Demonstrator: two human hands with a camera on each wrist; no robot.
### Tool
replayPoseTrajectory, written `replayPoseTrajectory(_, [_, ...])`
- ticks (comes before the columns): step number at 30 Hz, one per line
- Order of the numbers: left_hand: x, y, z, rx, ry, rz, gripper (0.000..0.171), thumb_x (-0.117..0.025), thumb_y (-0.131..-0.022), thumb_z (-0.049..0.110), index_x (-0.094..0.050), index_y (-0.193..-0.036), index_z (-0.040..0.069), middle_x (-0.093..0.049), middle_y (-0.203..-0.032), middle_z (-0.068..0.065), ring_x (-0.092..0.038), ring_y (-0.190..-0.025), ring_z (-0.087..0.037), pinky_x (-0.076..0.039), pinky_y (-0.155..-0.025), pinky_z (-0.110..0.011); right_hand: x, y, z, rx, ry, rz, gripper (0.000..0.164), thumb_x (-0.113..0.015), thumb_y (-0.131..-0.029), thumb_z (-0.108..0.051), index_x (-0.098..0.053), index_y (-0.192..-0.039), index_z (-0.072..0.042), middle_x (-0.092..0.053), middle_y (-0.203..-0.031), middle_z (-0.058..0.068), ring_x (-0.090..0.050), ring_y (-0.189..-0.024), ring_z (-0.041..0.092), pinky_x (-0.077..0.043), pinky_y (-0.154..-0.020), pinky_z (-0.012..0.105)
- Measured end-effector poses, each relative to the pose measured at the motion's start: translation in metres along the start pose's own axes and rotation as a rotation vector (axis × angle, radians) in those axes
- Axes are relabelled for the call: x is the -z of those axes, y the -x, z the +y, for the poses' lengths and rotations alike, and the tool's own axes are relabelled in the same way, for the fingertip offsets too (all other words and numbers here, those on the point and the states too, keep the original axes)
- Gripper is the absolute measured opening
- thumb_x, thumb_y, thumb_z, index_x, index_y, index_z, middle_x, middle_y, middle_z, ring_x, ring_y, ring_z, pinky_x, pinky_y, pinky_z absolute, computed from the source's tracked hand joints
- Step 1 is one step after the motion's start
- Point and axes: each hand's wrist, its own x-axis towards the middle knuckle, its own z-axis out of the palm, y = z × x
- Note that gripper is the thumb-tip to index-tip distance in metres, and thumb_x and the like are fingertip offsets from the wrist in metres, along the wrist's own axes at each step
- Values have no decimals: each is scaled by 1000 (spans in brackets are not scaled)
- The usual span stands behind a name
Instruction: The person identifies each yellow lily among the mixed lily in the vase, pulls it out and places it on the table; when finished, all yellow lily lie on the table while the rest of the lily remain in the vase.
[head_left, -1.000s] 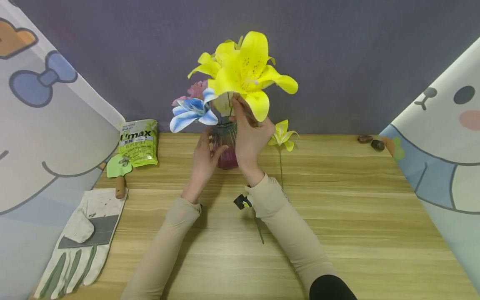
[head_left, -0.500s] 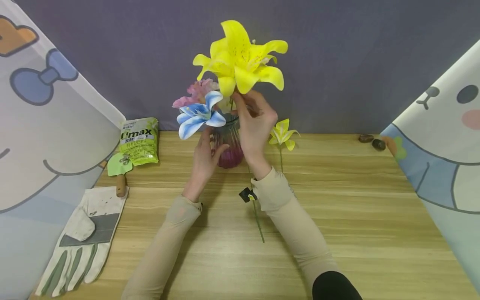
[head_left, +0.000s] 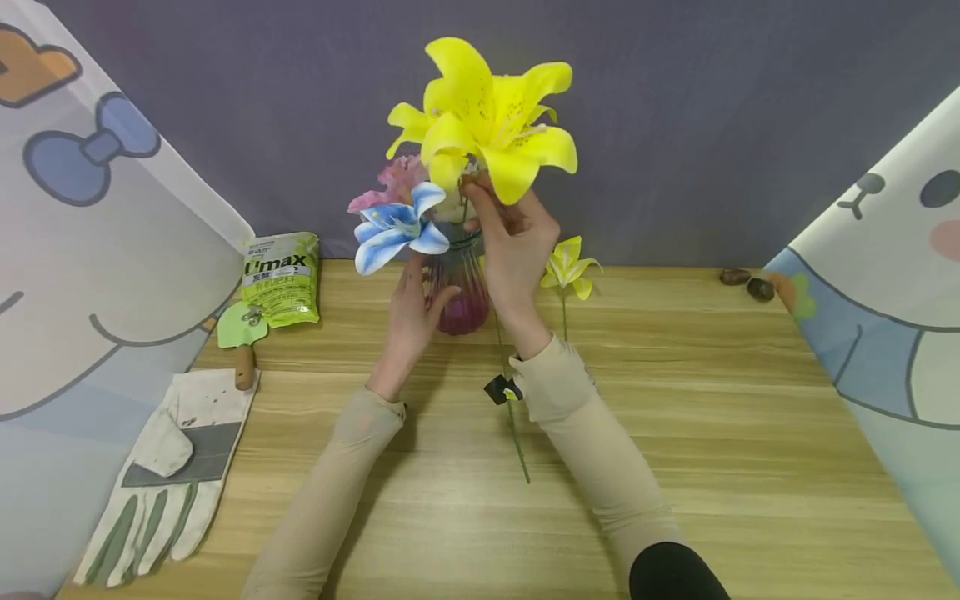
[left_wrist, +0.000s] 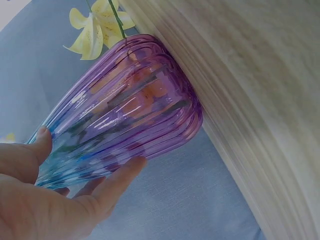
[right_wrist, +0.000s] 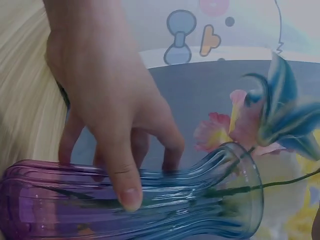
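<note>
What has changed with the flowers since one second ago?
The front yellow lily has risen in view, and the blue flower shifted slightly right. The left hand still grips the vase, the right hand still pinches the lily's stem; the glove stayed put.

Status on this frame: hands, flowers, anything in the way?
Left hand holds vase. Right hand pinches stem under large yellow lily. Possible crowding: blue flower, pink flower close beside it.
</note>
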Motion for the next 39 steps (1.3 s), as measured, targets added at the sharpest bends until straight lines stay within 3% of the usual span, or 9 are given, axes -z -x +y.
replayPoseTrajectory(2, [0,0,0,-1,8,-1,63,-81,-97,13,-46,-144,-11,-60,-128,-31,-66,-108,-46,-61,-71,-53,1,0,0,-4,14,-11,13,-73,-98,9,-73,-109,16,-77,-100,23,-72,-76,39,-62,-63,33])
replayPoseTrajectory(6, [-1,0,-1,4,15,4,65,-82,-96,10,-45,-146,-11,-60,-128,-31,-66,-108,-46,-62,-71,-53,4,-2,0,-68,63,-6,10,-75,-97,7,-75,-106,12,-77,-95,17,-71,-73,28,-61,-62,31])
replayPoseTrajectory(13, [-2,1,-2,-6,12,8,72,-82,-96,11,-42,-153,-9,-59,-132,-31,-66,-108,-46,-63,-72,-54,5,-17,-3,42,-109,173,9,-70,-97,13,-76,-103,9,-78,-97,14,-71,-76,21,-60,-60,31])
replayPoseTrajectory(20, [-3,2,-2,10,12,3,72,-82,-96,11,-42,-152,-10,-60,-132,-30,-66,-108,-45,-64,-74,-53,11,-26,-7,50,-221,332,19,-69,-97,16,-79,-99,-1,-79,-93,12,-75,-84,25,-57,-57,29])
replayPoseTrajectory(28, [-3,2,-1,7,-3,3,72,-81,-97,12,-41,-152,-12,-59,-133,-32,-66,-109,-46,-63,-76,-54,19,-45,-19,7,-272,406,17,-70,-97,15,-78,-97,0,-78,-91,18,-73,-82,30,-54,-53,27])
replayPoseTrajectory(39, [-2,0,0,17,3,2,75,-81,-97,12,-40,-155,-10,-58,-134,-31,-66,-110,-46,-64,-76,-53,52,-74,-46,44,-339,560,14,-65,-99,17,-74,-99,7,-74,-91,22,-70,-80,30,-47,-47,22])
